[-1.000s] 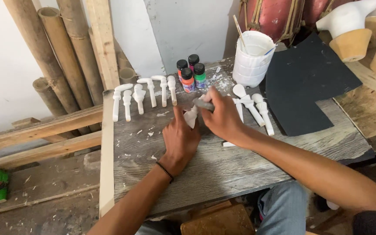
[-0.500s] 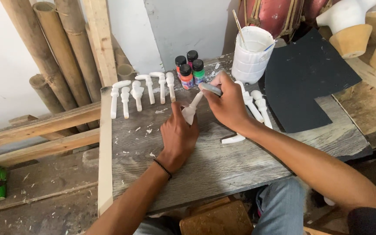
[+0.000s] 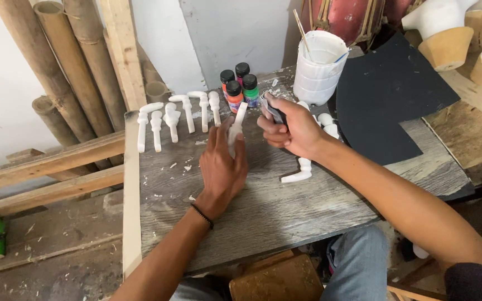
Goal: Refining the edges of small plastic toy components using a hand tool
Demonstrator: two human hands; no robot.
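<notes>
**Workshop bench: thin white piece held up for sanding, crowded surface**

Grey plank tabletop (image 3: 285, 212), bamboo poles (image 3: 57, 72) leaning behind it. Left hand (image 3: 223, 167) is closed around a slim white carved piece (image 3: 236, 125), fingers along the stem, tip pointing away and raised just off the table. Right hand (image 3: 291, 131) pinches a folded scrap of sandpaper (image 3: 271, 108), just beside the piece's upper end, not clearly touching it.

Risks, as I judge them:
- Piece is thin and held low on the stem; side pressure from the paper near the tip could snap it.
- Small paint bottles (image 3: 240, 89) stand close behind both hands. A forward stroke or elbow swing could knock them into the row of finished white pieces (image 3: 177, 117).
- Loose white piece (image 3: 299, 173) lies under the right forearm; dragging the arm back could sweep it off the edge.
- White bucket (image 3: 319, 69) with sticks in it sits near the right knuckles, tip hazard.
</notes>
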